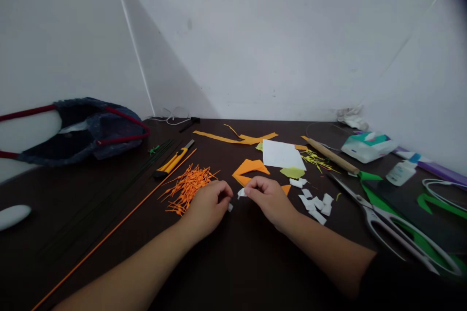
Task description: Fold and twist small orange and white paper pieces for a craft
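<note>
My right hand (272, 201) pinches a small white paper scrap (242, 193) between thumb and forefinger, above the dark table. Close by on the left, my left hand (209, 204) is closed, with a small pale scrap (230, 207) at its fingertips; its exact kind is too small to make out. Beside the left hand lies a pile of thin orange paper strands (189, 184). Several loose white paper pieces (317, 204) are scattered to the right of my right hand. Just beyond both hands are orange paper pieces (251, 166), partly hidden by the right hand.
Large scissors (368, 209) lie at the right, near a glue bottle (403, 170) and a tissue pack (368, 146). A yellow utility knife (174, 161) and a long orange stick (120, 223) are at the left. White paper (282, 154) lies behind, and a denim bag (116, 126) stands far left.
</note>
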The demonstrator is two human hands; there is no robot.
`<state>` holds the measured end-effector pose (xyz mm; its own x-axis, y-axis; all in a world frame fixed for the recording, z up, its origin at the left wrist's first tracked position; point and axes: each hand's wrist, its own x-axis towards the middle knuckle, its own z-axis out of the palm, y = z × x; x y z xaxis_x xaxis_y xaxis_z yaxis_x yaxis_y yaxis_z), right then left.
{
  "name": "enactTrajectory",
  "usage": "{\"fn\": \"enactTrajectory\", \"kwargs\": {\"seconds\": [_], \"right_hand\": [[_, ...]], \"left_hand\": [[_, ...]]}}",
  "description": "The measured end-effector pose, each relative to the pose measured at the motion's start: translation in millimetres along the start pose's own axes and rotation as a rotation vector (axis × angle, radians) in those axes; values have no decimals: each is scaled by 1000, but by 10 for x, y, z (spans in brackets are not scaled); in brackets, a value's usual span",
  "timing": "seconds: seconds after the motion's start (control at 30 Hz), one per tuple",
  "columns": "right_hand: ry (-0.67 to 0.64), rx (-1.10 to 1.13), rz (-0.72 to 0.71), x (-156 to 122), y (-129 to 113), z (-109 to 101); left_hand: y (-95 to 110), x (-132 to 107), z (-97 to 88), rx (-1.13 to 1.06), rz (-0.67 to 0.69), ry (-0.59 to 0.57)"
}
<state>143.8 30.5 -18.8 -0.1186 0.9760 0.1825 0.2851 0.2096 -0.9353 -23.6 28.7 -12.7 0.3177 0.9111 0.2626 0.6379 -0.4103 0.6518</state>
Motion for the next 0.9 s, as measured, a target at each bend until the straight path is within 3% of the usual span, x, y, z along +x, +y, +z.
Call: {"fn": "enactTrajectory", "kwargs": {"seconds": [0.1,0.33,0.53,0.9], "right_hand": [[-20,87,42,-1,13,-1],[-113,215,12,-47,14,29],[-156,126,-44,-45,-9,11],[-200,68,-76,-58,-1,16]], "left_hand": [[42,-7,-16,10,40,41],[179,-83,-1,-154,7,-27],[137,-63,9,-271,-51,-35],[108,-68,-16,-273,-48,-38]]}}
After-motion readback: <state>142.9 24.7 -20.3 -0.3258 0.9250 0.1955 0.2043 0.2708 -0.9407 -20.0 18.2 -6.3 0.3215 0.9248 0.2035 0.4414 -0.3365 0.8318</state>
